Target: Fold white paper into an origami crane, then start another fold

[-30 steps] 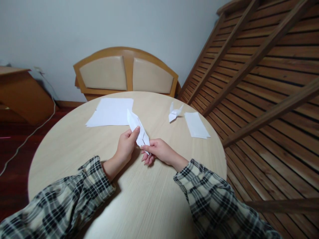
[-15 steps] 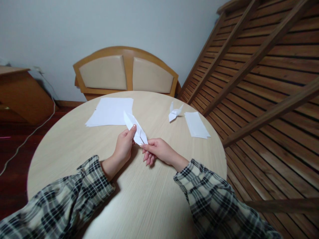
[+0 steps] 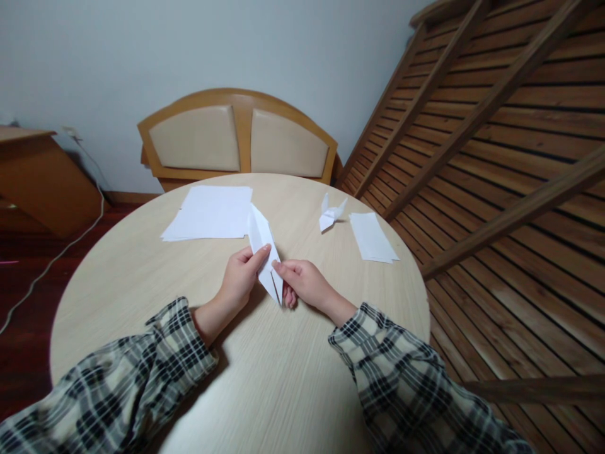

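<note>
A folded white paper (image 3: pixel 265 234), long and diamond-shaped, is held up over the middle of the table. Its lower half is split by a slit down to a point aimed toward me. My left hand (image 3: pixel 241 274) pinches its left edge, thumb on top. From the right, my right hand (image 3: pixel 305 282) grips the other edge, its thumb on the paper near the top of the slit. The fingers behind the paper are partly hidden. Beyond my right hand stands a folded paper crane (image 3: pixel 331 214).
The round wooden table (image 3: pixel 113 290) carries a stack of white paper sheets (image 3: pixel 212 211) at the back left and smaller paper pieces (image 3: pixel 373 236) at the right. Behind it is a padded headboard (image 3: pixel 198 139). A slatted wooden frame (image 3: pixel 496 157) leans along the right side.
The folded paper has turned more upright, and its lower point now shows below my fingers. My right thumb has moved up from the lower end to the right edge.
</note>
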Action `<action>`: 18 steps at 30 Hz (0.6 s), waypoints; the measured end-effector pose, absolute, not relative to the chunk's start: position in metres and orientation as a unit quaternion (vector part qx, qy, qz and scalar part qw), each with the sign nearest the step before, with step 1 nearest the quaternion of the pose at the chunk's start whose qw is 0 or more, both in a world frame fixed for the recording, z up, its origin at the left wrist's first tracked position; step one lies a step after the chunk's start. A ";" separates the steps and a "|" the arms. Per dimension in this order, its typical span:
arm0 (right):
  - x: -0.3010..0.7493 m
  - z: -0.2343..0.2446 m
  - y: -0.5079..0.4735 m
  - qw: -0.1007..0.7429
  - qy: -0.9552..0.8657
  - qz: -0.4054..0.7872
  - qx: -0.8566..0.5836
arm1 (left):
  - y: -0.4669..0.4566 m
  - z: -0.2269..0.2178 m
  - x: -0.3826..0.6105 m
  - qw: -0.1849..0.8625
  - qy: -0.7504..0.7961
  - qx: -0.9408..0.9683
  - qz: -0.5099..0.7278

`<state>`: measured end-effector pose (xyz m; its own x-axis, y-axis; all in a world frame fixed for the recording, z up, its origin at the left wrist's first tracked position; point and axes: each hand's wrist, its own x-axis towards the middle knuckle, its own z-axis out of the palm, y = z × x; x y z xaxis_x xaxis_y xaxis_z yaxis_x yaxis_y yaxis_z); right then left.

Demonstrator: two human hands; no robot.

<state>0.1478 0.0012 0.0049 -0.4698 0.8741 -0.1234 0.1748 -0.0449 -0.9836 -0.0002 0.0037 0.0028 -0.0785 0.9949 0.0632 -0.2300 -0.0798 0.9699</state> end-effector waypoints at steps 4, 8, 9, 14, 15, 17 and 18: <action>0.151 0.001 0.005 0.356 -0.630 0.543 -0.427 | 0.001 0.002 0.002 0.528 0.423 0.469 0.567; 0.152 0.001 0.005 0.377 -0.648 0.517 -0.413 | 0.000 0.003 0.002 0.517 0.427 0.492 0.556; 0.152 0.001 0.005 0.378 -0.655 0.509 -0.410 | 0.000 0.003 0.002 0.516 0.428 0.492 0.556; 0.151 0.005 0.005 0.403 -0.690 0.456 -0.392 | 0.002 0.001 0.002 0.534 0.420 0.476 0.558; 0.152 0.005 0.005 0.407 -0.700 0.440 -0.388 | 0.002 0.001 0.002 0.536 0.417 0.477 0.558; 0.152 0.008 0.004 0.410 -0.720 0.409 -0.383 | 0.002 0.000 0.003 0.539 0.411 0.479 0.557; 0.152 0.009 0.003 0.411 -0.728 0.394 -0.382 | 0.002 0.000 0.003 0.540 0.408 0.480 0.557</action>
<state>0.1524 0.0031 0.0087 -0.3698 0.8803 0.2973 0.2324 0.3974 -0.8877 0.0029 0.0022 -0.0003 0.0448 0.9946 0.0937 -0.2103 -0.0823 0.9742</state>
